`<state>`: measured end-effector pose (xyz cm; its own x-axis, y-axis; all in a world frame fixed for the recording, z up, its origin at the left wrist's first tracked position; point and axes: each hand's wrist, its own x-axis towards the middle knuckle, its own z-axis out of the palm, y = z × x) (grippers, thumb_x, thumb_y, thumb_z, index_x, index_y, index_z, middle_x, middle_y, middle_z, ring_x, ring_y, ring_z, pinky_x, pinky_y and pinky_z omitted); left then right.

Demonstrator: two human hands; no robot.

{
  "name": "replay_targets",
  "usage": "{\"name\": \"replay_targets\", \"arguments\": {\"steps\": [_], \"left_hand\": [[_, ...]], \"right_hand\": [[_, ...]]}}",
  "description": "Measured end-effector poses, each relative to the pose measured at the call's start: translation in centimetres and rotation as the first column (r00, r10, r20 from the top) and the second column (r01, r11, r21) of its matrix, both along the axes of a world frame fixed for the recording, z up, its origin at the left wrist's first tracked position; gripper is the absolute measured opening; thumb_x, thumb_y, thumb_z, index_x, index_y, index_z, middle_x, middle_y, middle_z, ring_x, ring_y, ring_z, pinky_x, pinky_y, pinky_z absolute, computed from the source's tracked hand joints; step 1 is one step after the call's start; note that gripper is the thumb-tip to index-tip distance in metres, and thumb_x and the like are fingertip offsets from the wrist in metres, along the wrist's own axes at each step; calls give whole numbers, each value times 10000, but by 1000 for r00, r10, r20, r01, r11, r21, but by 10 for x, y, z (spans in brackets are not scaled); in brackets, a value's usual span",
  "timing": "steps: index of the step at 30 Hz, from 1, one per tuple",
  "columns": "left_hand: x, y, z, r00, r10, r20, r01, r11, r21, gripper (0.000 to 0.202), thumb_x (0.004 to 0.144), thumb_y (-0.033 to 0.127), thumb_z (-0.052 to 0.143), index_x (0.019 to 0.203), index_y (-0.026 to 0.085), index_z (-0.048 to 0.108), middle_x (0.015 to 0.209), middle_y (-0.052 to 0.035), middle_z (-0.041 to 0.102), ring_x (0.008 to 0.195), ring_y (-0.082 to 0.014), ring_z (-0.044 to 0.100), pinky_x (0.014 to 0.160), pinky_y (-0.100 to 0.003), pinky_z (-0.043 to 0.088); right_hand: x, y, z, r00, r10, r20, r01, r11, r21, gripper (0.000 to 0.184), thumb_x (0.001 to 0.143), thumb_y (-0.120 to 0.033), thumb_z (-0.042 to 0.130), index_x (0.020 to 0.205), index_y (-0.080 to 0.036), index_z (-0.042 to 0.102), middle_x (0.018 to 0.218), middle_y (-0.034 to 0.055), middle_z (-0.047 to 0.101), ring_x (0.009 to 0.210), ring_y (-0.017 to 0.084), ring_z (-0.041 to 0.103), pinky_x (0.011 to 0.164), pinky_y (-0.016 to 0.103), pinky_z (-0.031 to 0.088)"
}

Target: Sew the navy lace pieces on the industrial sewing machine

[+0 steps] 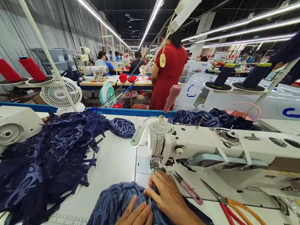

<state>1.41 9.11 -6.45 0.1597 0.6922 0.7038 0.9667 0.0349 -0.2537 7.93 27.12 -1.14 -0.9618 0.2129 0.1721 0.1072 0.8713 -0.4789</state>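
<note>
Nearest the camera, one bare left hand [134,222], its wrist cut off by the lower edge, lies with fingers extended on one navy-blue cloth piece with raised swirling bands [109,205]. That cloth lies before the white sewing machine [203,141], its lower end out of frame. One right hand [166,195] bends over its upper edge; a thin, pale sliver and something dark show at its fingertips, too small to identify, so I cannot tell whether it grips. Its knuckles partly hide the needle area. Rightward lie one pair of pink-handled snips [188,189] and one pair of orange-and-red-handled scissors [225,201], the red loop cropped. Two red thread cones [5,69] stand left, two navy ones right.
</note>
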Motion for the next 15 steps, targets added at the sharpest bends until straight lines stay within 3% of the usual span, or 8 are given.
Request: {"name": "replay_targets", "arguments": {"steps": [4, 8, 11, 13, 15], "left_hand": [[7, 2, 2, 996, 24, 83, -33, 994, 108, 265, 971, 71, 478, 947, 146, 730, 918, 4, 788, 901, -119, 736, 1247, -444, 201], [11, 6, 4, 993, 24, 116, -37, 992, 117, 270, 974, 73, 455, 970, 142, 717, 905, -4, 778, 873, -122, 725, 1261, -468, 154], [8, 7, 9, 975, -11, 221, -27, 985, 170, 347, 1031, 210, 363, 937, 161, 694, 852, 0, 765, 814, -125, 702, 1264, -492, 76], [2, 6, 17, 957, -43, 286, 10, 993, 116, 381, 1044, 299, 321, 973, 174, 674, 885, 0, 755, 860, -134, 687, 1266, -447, 74], [-6, 7, 28, 922, 27, 385, -22, 1000, -18, 286, 1010, 238, 368, 1089, 183, 638, 999, -16, 738, 963, -165, 666, 1235, -454, 197]], "right_hand": [[0, -1, -2, 1000, 0, 8, 0, 1000, -17, 182, 877, -185, 686, 820, -230, 519, 885, -28, 610, 885, 191, 565, 778, 330, 387], [4, 2, -1, 1000, 14, -20, -15, 999, -39, 157, 895, -178, 662, 842, -234, 524, 899, -21, 617, 900, 195, 576, 791, 332, 416], [17, 2, 2, 997, 41, -68, -45, 998, -48, 95, 952, -148, 559, 921, -237, 545, 947, -1, 623, 928, 188, 580, 826, 332, 437], [31, -2, 1, 983, 113, -148, -114, 993, 2, 134, 989, -138, 468, 970, -232, 563, 970, 23, 625, 923, 190, 576, 823, 336, 440], [43, -8, -3, 943, 232, -241, -209, 971, 115, 179, 997, -133, 434, 1014, -219, 589, 973, 40, 646, 889, 191, 581, 792, 334, 440]]}}
